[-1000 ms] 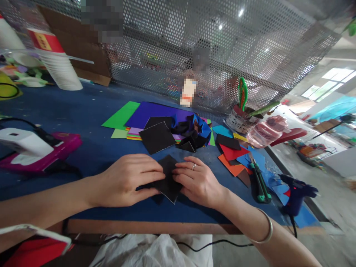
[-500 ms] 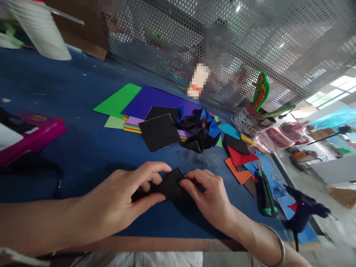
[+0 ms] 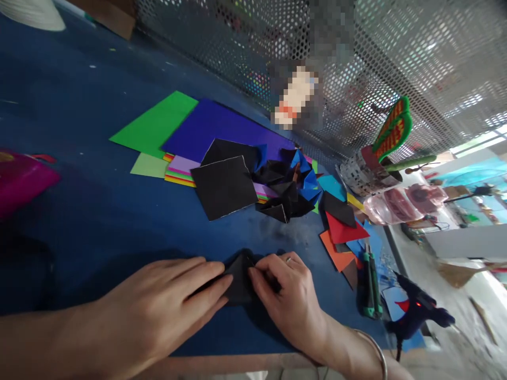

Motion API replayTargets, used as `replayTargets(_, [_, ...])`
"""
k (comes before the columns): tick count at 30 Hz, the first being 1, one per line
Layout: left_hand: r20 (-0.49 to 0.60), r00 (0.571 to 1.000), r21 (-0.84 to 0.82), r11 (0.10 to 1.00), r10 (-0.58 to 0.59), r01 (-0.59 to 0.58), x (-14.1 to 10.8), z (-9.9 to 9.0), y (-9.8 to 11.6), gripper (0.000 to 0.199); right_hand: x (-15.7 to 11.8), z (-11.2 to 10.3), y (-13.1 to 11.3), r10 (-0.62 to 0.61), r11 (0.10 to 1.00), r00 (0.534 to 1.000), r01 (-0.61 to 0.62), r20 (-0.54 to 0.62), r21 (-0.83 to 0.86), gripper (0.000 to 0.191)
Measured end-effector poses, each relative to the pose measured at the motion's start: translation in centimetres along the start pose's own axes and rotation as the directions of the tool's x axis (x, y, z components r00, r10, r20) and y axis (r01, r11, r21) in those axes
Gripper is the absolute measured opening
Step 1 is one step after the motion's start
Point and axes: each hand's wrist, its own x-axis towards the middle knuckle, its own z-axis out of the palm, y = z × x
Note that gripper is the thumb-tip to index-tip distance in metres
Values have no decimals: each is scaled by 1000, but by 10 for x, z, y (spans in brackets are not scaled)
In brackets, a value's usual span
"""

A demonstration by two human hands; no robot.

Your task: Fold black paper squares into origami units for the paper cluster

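Note:
A small folded piece of black paper (image 3: pixel 240 284) lies on the blue tabletop near its front edge, its point facing away from me. My left hand (image 3: pixel 158 306) rests palm down beside it, fingers stretched out flat with the tips on the paper's left part; its thumb is hidden. My right hand (image 3: pixel 287 290) pinches the paper's right edge between thumb and curled fingers. Beyond my hands lies a flat black paper square (image 3: pixel 224 187). To its right is a heap of folded black and blue paper pieces (image 3: pixel 291 182).
Purple paper (image 3: pixel 222 126) and green paper (image 3: pixel 158 124) lie behind. On the right are red paper (image 3: pixel 344 227), a green-black utility knife (image 3: pixel 371 285), a dark glue gun (image 3: pixel 420 309) and a pot (image 3: pixel 366 171). A magenta object (image 3: pixel 27 182) sits left. A perforated metal panel (image 3: pixel 237 63) borders the back.
The black paper was held up and tilted between both hands; now it is down on the table. My left fingers have gone from a curled grip to lying flat. The view has shifted.

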Motion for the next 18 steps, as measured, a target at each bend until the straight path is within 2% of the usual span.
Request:
replayTargets(2, [42,999,-40,999,-33,35,-10,5,2,41,0,0,-1,-7,1000,1000,7,-1,-21,33])
replayTargets(3, [43,994,-56,993,-102,105,-16,8,6,36,0,1,-1,-10,1000,1000,10,-2,-30,33])
replayTargets(5, [55,978,-69,977,-200,203,-28,15,17,38,0,1,-2,-13,999,1000,13,-7,-48,35])
replayTargets(7, [80,971,-69,970,-227,232,-36,21,28,41,1,2,-3,-14,997,1000,13,-14,-70,36])
replayTargets(10, [109,968,-71,969,-228,236,-43,25,36,43,2,2,-4,-18,995,1000,17,-18,-101,38])
replayTargets(13, [128,967,-74,970,-220,231,-45,24,32,44,2,1,-5,-13,994,1000,12,-11,-112,39])
replayTargets(18, [139,985,-139,983,-100,120,-40,20,23,47,2,0,-6,4,995,1000,-1,31,-99,40])
